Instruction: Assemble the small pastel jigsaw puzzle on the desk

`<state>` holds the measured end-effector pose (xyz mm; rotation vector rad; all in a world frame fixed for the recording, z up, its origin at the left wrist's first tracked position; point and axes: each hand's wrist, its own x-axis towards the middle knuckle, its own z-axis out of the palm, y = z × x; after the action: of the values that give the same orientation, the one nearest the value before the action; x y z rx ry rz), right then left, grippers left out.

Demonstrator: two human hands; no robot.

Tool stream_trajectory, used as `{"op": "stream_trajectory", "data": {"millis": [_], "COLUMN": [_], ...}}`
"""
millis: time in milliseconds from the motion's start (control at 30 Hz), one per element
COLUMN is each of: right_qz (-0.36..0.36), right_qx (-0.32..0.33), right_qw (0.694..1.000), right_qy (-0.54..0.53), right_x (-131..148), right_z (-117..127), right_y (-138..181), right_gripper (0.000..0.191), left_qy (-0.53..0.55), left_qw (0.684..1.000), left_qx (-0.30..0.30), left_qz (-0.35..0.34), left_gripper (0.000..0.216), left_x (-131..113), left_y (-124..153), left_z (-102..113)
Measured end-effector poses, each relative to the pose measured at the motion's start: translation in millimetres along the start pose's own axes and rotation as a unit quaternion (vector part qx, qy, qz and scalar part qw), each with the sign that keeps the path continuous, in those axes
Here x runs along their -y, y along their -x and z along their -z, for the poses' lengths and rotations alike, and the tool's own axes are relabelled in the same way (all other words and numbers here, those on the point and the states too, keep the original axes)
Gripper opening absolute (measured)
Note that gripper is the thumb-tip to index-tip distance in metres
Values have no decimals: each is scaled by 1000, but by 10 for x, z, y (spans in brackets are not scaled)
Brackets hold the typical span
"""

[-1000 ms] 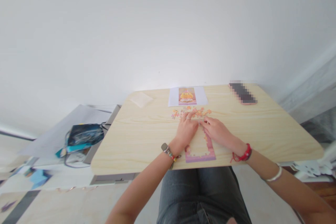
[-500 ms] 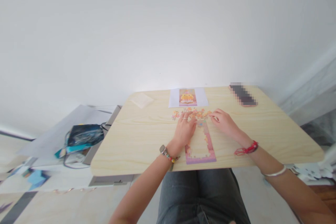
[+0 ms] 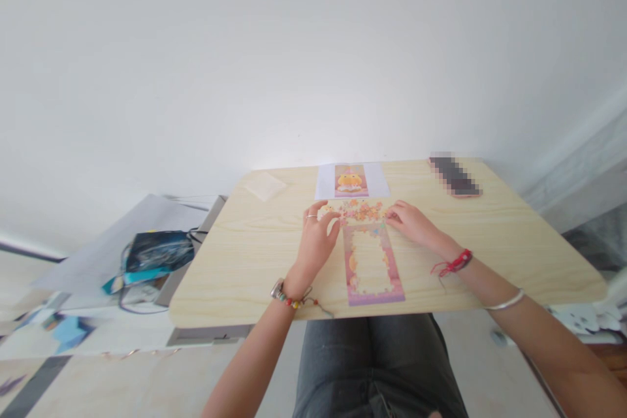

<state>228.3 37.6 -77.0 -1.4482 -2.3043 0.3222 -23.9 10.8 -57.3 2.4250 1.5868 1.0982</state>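
Fingers of the left hand (image 3: 316, 235) and right hand (image 3: 410, 220) rest loosely curled on loose puzzle pieces (image 3: 361, 210) above the puzzle frame (image 3: 369, 263) (mid-surface). Pieces look light, thin, bendable; best pinched by their edges.

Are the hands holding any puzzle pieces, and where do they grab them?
It cannot be told: both the left hand and right hand touch the loose puzzle pieces.

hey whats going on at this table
A person sits at a wooden table working on a jigsaw. Both hands, left hand and right hand, rest at the pile of loose pieces, just beyond the puzzle frame, whose border is assembled and middle bare. A reference picture lies farther back, a phone to the right.
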Motion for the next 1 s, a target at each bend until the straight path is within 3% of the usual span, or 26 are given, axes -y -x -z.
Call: {"op": "stream_trajectory", "data": {"millis": [267,633,800,1000], "right_qz": [27,23,44,57], "right_qx": [7,-42,-78,-122], "right_qw": [999,998,995,991], "right_qy": [17,-33,-46,-3], "right_x": [-34,257,653,1014], "right_z": [145,139,198,185], "right_y": [143,202,286,380], "right_gripper": [10,6,3,5], "left_qy": [14,57,138,290], "left_qw": [1000,998,988,937], "left_qx": [14,35,24,38], "left_qz": [12,-14,70,192], "left_gripper": [13,10,7,14], "left_x": [-1,-249,-351,-551], "left_y": [124,196,261,270], "left_z": [123,-51,-57,15]}}
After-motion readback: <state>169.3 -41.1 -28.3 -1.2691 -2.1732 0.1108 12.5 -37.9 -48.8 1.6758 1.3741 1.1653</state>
